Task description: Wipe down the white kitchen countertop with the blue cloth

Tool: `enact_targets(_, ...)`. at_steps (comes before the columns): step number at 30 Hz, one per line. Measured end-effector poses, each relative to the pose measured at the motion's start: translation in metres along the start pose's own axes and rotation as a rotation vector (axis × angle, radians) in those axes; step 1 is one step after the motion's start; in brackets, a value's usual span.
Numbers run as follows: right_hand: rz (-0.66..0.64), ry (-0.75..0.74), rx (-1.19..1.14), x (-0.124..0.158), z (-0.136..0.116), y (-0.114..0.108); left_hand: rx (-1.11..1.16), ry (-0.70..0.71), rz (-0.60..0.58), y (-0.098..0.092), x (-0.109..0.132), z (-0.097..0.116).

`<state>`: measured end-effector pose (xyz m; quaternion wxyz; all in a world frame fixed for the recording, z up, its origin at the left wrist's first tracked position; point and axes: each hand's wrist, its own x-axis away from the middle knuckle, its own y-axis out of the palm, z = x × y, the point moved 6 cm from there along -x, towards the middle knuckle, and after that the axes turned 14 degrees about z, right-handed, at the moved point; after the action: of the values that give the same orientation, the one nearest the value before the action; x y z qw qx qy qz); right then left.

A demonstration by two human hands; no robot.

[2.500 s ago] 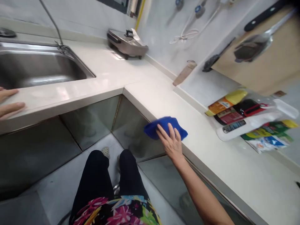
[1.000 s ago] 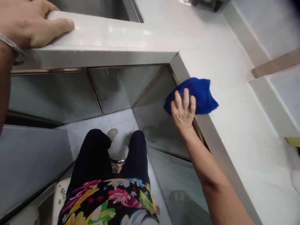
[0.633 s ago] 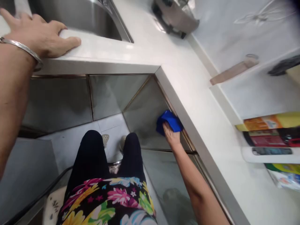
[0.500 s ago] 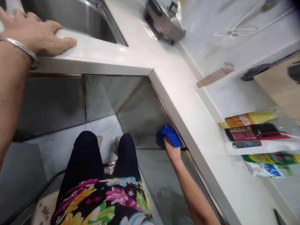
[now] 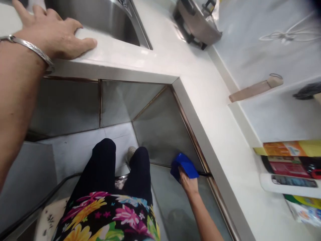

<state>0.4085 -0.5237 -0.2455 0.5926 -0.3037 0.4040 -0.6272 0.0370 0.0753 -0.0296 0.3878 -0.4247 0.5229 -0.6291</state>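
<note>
My left hand, with a silver bangle at its wrist, rests on the white countertop beside the steel sink. Its fingers are spread. Lower right, my right hand grips a blue cloth and presses it to the grey cabinet doors, by the seam below the metal rail. The cloth hides part of the fingers.
Along the wall stand a brown electric cooking appliance, a pinkish-brown long object and several packets, including a yellow-orange one. My knees are between the cabinets, over a pale tiled floor.
The camera view has swung, so the counter and wall items sit further right. My right hand and the cloth have slid a little away from the rail. My left hand stays on the counter.
</note>
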Motion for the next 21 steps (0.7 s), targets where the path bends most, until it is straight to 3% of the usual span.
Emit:
enact_targets(1,-0.017,-0.024,-0.029,-0.026,-0.007,0.008,0.010,0.000,0.132,-0.008,-0.002,0.000)
enact_targets(3,-0.022,-0.060,-0.084,-0.081,-0.021,0.022,0.069,0.000,0.235,-0.013,-0.005,-0.001)
enact_targets(8,0.010,-0.123,-0.195,-0.212,-0.053,0.037,0.226,-0.008,0.294,-0.010,-0.014,-0.007)
enact_targets(11,0.044,-0.148,-0.254,-0.278,-0.060,0.032,0.280,-0.065,0.307,-0.005,-0.021,-0.014)
enact_targets(14,0.090,-0.137,-0.287,-0.336,-0.051,0.016,0.395,-0.041,0.301,-0.001,-0.025,-0.015)
enact_targets(18,0.163,-0.038,-0.272,-0.388,-0.017,-0.020,0.474,-0.042,0.292,-0.001,-0.024,-0.014)
enact_targets(21,0.219,0.070,-0.228,-0.384,0.006,-0.047,0.294,-0.069,0.275,-0.007,-0.018,-0.009)
